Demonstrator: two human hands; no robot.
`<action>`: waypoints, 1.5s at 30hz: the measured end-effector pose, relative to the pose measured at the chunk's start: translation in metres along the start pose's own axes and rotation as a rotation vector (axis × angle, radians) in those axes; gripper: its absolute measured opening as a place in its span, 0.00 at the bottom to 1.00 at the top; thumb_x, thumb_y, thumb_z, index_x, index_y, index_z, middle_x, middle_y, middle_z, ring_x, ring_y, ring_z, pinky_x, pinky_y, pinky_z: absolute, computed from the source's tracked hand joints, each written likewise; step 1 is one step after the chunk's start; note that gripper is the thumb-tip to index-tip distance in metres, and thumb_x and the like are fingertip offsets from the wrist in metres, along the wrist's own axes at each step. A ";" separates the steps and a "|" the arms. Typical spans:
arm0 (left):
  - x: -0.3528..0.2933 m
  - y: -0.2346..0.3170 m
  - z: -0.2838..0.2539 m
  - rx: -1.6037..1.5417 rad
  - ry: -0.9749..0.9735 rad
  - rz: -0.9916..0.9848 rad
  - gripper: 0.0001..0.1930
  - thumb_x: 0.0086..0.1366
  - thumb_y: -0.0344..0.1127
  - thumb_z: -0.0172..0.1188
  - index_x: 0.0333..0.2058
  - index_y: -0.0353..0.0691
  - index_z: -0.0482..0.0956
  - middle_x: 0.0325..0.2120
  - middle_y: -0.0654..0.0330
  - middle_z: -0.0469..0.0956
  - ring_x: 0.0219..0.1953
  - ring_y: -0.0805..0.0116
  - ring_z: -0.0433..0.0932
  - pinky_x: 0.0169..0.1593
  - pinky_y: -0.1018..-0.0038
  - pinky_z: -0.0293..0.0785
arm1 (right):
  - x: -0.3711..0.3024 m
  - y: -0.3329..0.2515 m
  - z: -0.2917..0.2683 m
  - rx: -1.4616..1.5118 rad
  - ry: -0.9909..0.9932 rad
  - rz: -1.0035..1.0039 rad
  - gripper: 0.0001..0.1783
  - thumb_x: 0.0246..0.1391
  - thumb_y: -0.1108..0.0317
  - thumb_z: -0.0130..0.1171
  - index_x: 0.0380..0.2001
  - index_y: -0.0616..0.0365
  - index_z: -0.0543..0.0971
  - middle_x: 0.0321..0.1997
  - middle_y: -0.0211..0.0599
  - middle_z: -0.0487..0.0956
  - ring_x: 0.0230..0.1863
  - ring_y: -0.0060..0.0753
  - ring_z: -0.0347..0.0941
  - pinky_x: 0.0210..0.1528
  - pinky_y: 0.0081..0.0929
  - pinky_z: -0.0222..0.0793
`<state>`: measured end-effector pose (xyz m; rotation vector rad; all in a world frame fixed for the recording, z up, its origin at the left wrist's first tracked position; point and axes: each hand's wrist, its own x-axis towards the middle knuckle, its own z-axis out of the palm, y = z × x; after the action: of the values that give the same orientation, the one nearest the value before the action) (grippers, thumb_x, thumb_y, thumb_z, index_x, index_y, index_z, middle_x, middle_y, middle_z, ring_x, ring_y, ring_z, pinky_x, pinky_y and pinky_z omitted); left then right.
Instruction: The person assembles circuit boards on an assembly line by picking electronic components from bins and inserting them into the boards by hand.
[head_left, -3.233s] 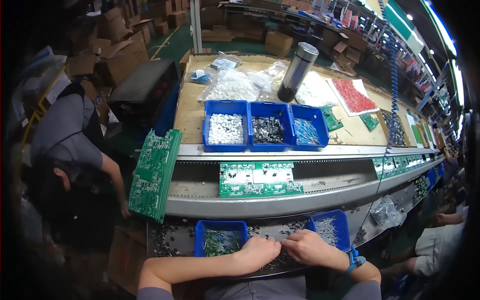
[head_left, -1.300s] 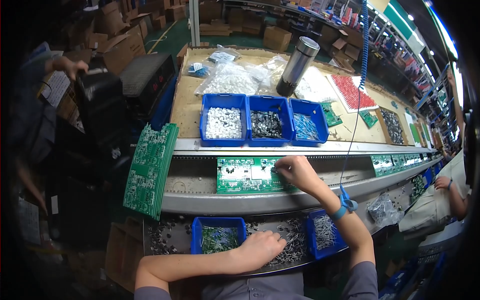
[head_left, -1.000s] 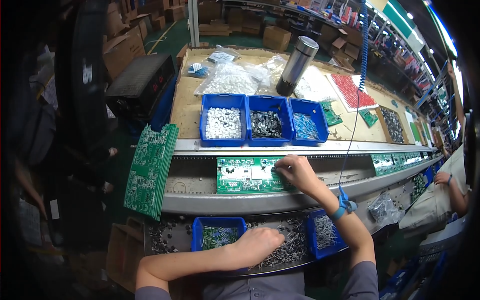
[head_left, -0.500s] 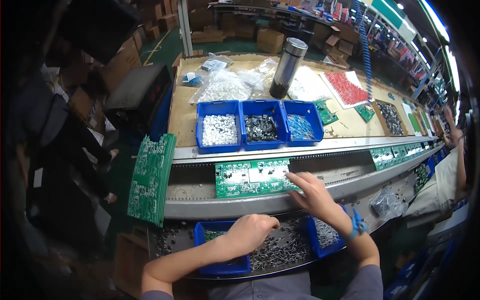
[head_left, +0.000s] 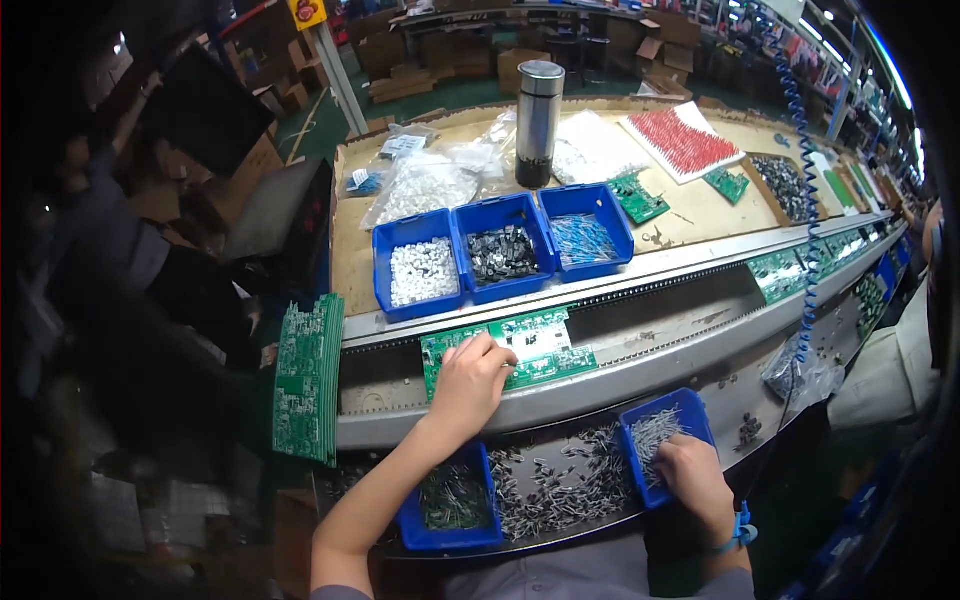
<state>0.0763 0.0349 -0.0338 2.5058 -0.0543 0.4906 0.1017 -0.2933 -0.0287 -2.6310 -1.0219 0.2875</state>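
My left hand [head_left: 472,378] is over the left half of a green circuit board [head_left: 548,345] lying in the conveyor track. Its thumb and fingers are pinched together at the board's surface; whatever sits between them is too small to make out. Low on the right, my right hand [head_left: 694,480] reaches into a blue bin [head_left: 702,425] of thin silvery leaded components [head_left: 655,432]. Those fingers are curled closed among the parts, their tips partly hidden. Loose leaded components [head_left: 560,490] lie on the dark tray between that bin and another blue bin [head_left: 450,540], under my left forearm.
Three blue bins behind the track hold white parts [head_left: 422,272], black parts [head_left: 502,255] and blue parts [head_left: 583,240]. A steel flask [head_left: 538,125] stands behind them. Stacked circuit boards [head_left: 308,380] rise at the track's left end. A coiled blue cord [head_left: 808,220] hangs at right.
My left hand has gone from above the loose components up to the board. My right hand has left the board and come down into the right bin. The view has shifted.
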 end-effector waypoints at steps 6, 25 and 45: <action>0.022 -0.011 0.022 0.259 0.050 0.067 0.05 0.51 0.27 0.61 0.29 0.41 0.78 0.28 0.62 0.71 0.37 0.63 0.72 0.40 0.67 0.62 | -0.001 -0.001 -0.002 -0.016 0.025 -0.003 0.01 0.40 0.73 0.58 0.20 0.57 0.76 0.24 0.40 0.73 0.30 0.44 0.72 0.34 0.37 0.69; 0.042 -0.006 0.027 0.436 -0.100 0.103 0.04 0.52 0.26 0.56 0.28 0.38 0.78 0.29 0.59 0.71 0.38 0.61 0.71 0.45 0.66 0.61 | -0.001 -0.002 -0.002 0.038 0.139 -0.018 0.05 0.39 0.76 0.58 0.25 0.57 0.76 0.25 0.38 0.74 0.32 0.43 0.70 0.37 0.35 0.65; 0.039 -0.014 0.037 0.277 -0.043 0.003 0.03 0.50 0.25 0.54 0.22 0.40 0.76 0.28 0.59 0.72 0.38 0.63 0.72 0.42 0.65 0.60 | 0.007 -0.002 0.002 -0.020 0.099 -0.067 0.05 0.39 0.73 0.60 0.24 0.53 0.79 0.23 0.33 0.73 0.31 0.38 0.69 0.36 0.32 0.62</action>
<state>0.1269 0.0293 -0.0555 2.7879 -0.0059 0.4732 0.1047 -0.2866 -0.0299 -2.5938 -1.0823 0.1312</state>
